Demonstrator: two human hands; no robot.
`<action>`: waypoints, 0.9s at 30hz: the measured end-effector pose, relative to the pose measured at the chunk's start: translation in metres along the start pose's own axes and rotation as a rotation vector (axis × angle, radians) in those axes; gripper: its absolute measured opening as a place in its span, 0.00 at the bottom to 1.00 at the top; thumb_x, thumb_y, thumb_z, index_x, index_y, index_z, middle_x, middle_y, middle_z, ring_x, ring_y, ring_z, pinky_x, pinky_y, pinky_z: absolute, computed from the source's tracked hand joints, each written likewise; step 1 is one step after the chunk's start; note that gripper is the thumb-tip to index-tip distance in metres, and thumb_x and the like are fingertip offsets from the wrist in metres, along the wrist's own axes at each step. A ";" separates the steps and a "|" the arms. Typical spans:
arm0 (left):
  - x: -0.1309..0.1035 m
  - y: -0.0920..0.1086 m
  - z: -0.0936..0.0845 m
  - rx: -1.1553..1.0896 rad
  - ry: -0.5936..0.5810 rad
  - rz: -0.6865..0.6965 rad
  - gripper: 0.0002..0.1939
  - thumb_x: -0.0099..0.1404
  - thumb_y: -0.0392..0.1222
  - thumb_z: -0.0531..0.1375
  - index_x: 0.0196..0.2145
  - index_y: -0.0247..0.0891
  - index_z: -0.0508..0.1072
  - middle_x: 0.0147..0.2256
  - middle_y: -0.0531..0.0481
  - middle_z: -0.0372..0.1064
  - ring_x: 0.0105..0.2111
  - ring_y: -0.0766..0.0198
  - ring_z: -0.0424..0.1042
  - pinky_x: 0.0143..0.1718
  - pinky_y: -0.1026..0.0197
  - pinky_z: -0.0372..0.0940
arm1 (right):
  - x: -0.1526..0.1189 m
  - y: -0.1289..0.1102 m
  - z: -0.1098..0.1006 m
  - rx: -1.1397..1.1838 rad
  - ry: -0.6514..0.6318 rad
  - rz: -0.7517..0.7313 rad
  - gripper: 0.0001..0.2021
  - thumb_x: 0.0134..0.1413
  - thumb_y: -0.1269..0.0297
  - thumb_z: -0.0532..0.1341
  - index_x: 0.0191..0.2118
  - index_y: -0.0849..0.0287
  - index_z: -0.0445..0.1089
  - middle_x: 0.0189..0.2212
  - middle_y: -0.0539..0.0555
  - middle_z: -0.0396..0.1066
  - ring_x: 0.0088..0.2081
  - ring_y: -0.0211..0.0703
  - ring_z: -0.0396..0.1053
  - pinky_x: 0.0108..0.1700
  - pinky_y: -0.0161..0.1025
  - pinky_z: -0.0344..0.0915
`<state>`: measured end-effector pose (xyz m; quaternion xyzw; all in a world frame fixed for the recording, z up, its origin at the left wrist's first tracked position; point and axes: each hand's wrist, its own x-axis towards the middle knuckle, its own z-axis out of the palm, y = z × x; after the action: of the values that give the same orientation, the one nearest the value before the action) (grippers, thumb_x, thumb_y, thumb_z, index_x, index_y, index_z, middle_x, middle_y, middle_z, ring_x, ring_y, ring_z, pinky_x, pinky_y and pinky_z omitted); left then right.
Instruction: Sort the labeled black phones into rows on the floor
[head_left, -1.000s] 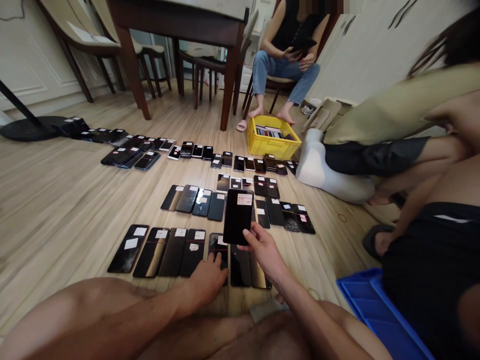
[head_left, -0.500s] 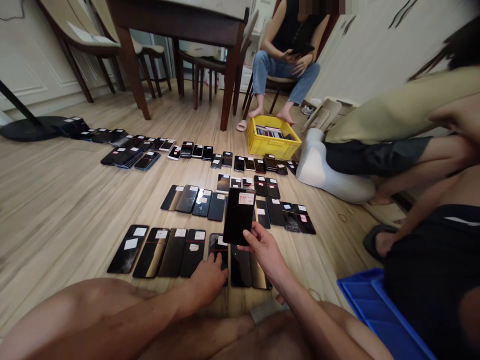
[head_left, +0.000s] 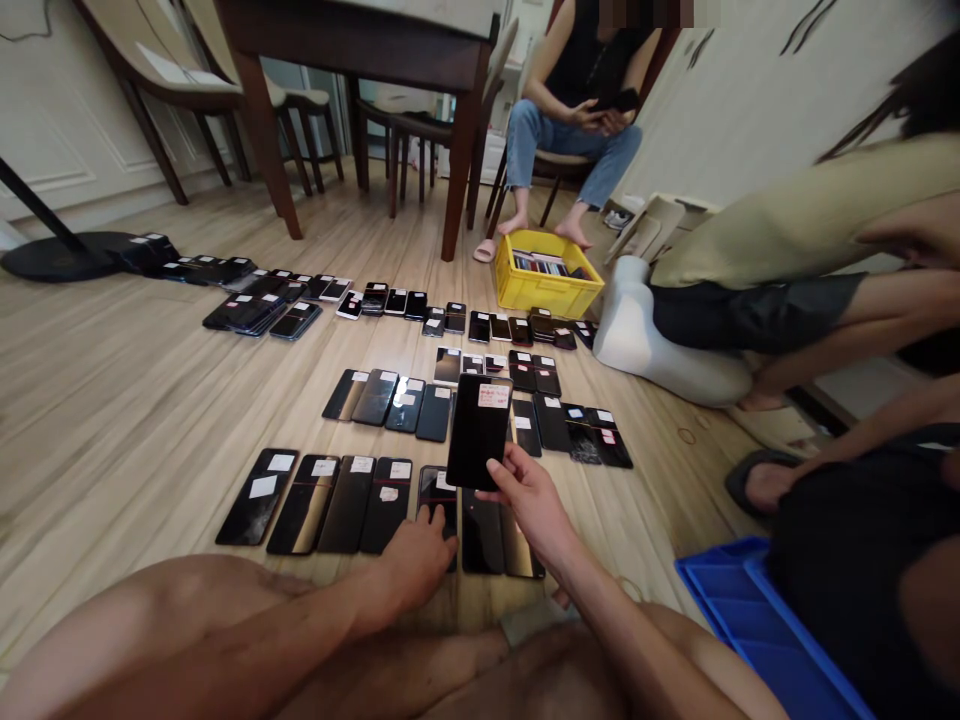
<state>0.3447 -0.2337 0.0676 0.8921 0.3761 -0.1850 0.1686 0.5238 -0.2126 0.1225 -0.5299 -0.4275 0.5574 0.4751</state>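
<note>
My right hand (head_left: 526, 492) pinches the lower edge of a black phone (head_left: 478, 430) with a white label bearing red writing, raised above the floor rows. My left hand (head_left: 420, 555) rests with fingers apart on the lower part of another black phone (head_left: 438, 490) in the nearest row. To the left of it in that row lie several dark phones, among them a labelled one (head_left: 257, 497) at the far end. Two unlabelled-looking phones (head_left: 482, 535) are on its right. Behind them a middle row (head_left: 375, 398) is partly hidden by the held phone.
A yellow crate (head_left: 550, 290) full of phones stands ahead, near a seated person (head_left: 574, 120). More phones (head_left: 244, 312) lie farther back. A blue crate (head_left: 750, 600) and another person's legs are at the right. A dark table (head_left: 360, 30) stands behind.
The seated person's hands have come together around a dark object. At the right, the nearby person's leg and dark clothing have shifted. My hands have barely moved.
</note>
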 end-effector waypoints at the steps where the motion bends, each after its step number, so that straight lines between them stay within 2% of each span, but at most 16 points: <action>1: 0.000 0.000 0.001 0.003 0.002 -0.001 0.24 0.68 0.40 0.60 0.61 0.37 0.72 0.68 0.23 0.55 0.64 0.29 0.62 0.49 0.38 0.72 | 0.000 0.000 0.000 0.002 0.000 0.002 0.24 0.48 0.39 0.71 0.41 0.53 0.73 0.37 0.51 0.70 0.40 0.47 0.69 0.39 0.43 0.77; 10: -0.002 0.001 -0.005 0.013 -0.026 -0.004 0.26 0.68 0.41 0.60 0.63 0.38 0.71 0.68 0.23 0.54 0.64 0.30 0.62 0.49 0.39 0.71 | 0.000 -0.001 0.001 0.002 0.001 0.001 0.24 0.47 0.39 0.71 0.40 0.53 0.73 0.36 0.52 0.71 0.40 0.48 0.69 0.37 0.42 0.77; 22: 0.001 -0.001 0.001 0.004 0.000 0.006 0.25 0.68 0.43 0.61 0.62 0.37 0.71 0.68 0.23 0.55 0.63 0.29 0.64 0.49 0.39 0.72 | 0.002 0.000 0.000 0.022 0.007 0.009 0.26 0.45 0.38 0.73 0.41 0.53 0.74 0.35 0.51 0.70 0.39 0.46 0.69 0.37 0.42 0.77; 27: 0.000 -0.001 -0.002 0.004 -0.012 0.003 0.24 0.69 0.40 0.59 0.62 0.37 0.71 0.68 0.23 0.54 0.64 0.29 0.62 0.50 0.38 0.72 | 0.001 0.000 0.001 0.027 0.005 0.009 0.26 0.45 0.38 0.73 0.41 0.53 0.74 0.35 0.51 0.70 0.39 0.47 0.69 0.37 0.42 0.77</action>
<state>0.3444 -0.2322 0.0695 0.8920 0.3731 -0.1911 0.1694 0.5233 -0.2120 0.1228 -0.5267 -0.4163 0.5638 0.4811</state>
